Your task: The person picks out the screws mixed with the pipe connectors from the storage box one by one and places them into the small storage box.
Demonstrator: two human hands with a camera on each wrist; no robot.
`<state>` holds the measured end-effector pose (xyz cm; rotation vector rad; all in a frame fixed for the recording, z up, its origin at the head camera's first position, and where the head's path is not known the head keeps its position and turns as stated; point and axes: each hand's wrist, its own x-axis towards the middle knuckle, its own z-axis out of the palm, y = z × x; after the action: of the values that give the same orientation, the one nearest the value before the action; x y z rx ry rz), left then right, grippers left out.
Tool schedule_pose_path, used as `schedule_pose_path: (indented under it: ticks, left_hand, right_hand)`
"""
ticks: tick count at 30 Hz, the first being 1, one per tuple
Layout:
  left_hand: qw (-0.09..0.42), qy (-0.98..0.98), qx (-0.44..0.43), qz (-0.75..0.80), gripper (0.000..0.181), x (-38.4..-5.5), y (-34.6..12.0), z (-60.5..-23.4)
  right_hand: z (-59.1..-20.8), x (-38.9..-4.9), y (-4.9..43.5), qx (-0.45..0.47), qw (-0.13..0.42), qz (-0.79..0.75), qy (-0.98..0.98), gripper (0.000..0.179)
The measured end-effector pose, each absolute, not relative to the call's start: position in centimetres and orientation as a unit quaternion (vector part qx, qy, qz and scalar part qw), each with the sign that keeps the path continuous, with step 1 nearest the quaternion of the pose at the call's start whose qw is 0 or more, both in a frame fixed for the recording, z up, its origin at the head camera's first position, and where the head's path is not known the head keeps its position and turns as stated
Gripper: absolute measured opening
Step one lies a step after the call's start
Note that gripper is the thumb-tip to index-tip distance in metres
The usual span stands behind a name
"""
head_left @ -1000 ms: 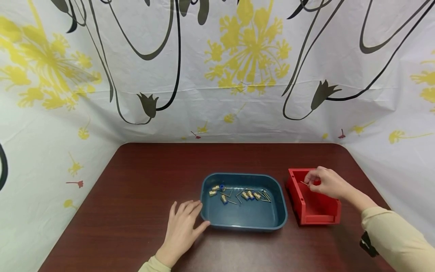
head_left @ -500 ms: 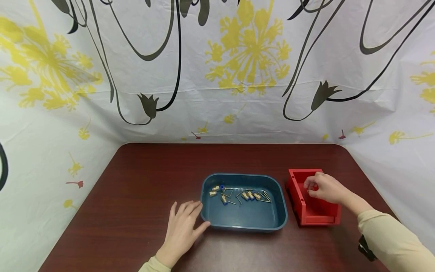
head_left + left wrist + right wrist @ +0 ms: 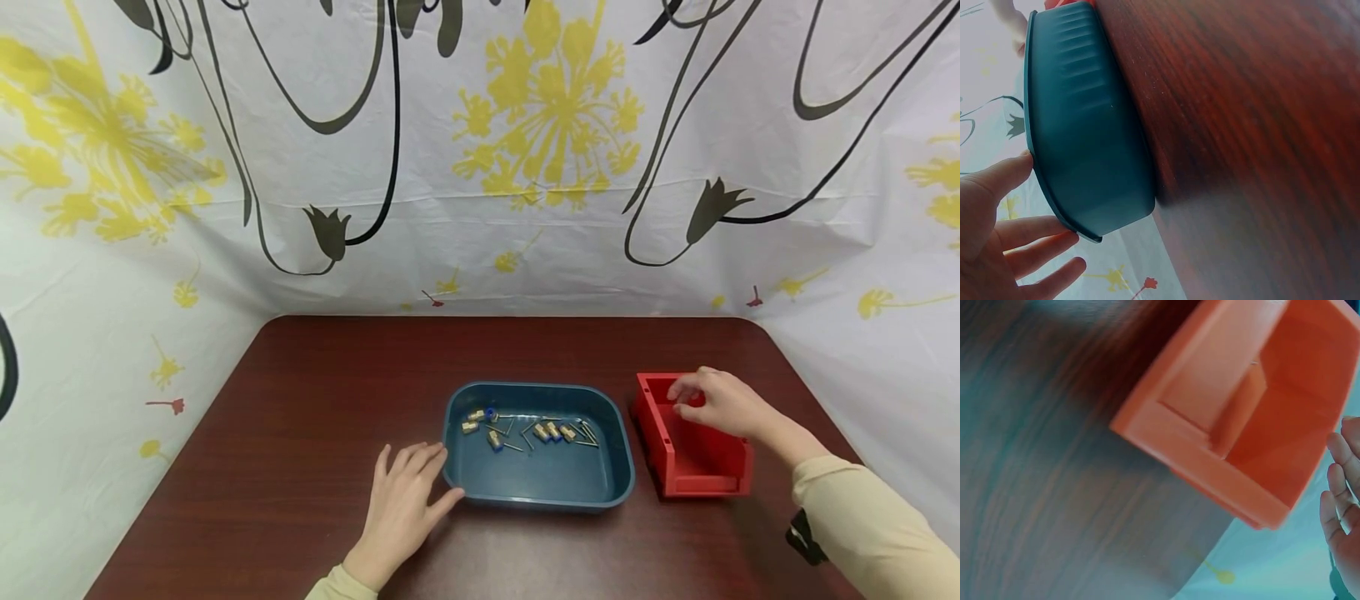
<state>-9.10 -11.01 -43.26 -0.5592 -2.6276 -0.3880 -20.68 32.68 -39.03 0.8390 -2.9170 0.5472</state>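
My left hand [image 3: 405, 500] touches the left rim of a blue tray [image 3: 540, 487], fingers spread and fairly straight; the left wrist view shows its thumb and fingertips at the tray's rim [image 3: 1030, 119]. In the tray lie several brass fittings [image 3: 541, 432] with blue ends and several thin metal rods [image 3: 588, 433], some looking bent in an L. My right hand [image 3: 716, 404] hovers over the red bin [image 3: 705, 483], fingers loosely curved, with nothing visible between them. In the right wrist view its fingers [image 3: 1335, 478] appear beside the bin wall, and a tiny pale speck [image 3: 1254, 362] shows inside the bin.
Both containers stand on a dark reddish-brown table [image 3: 337, 375], the bin right of the tray with a narrow gap between. Behind and beside the table hangs a white cloth [image 3: 420, 167] with yellow and grey flower prints.
One second ago my right hand pinched a thin metal rod over the bin. It dipped lower into the bin, then rose, and the rod no longer shows in its fingers. My left hand stays still.
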Motion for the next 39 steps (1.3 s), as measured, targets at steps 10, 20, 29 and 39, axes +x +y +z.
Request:
schedule_pose_path:
  ticks: [10, 20, 29, 39]
  left_hand:
    - [0.217, -0.945, -0.202, -0.138, 0.05, -9.1, -11.0, -43.3]
    - [0.214, -0.947, -0.198, -0.131, 0.049, -9.1, -11.1, -43.4]
    - [0.208, -0.948, -0.197, -0.137, 0.05, -9.2, -11.1, -43.3]
    - [0.205, -0.948, -0.197, -0.141, 0.051, -9.2, -11.0, -43.3]
  right_hand:
    - [-36.9, -21.6, 30.0, 0.327, 0.085, 0.229, -0.913, 0.022]
    - [-35.1, -22.6, 23.8, 0.403, 0.051, 0.269, -0.873, 0.02]
    - [-34.7, -23.3, 17.9, 0.476, 0.006, 0.258, -0.841, 0.016]
    - [-35.3, -23.7, 12.8, 0.518, -0.064, 0.237, -0.82, 0.019]
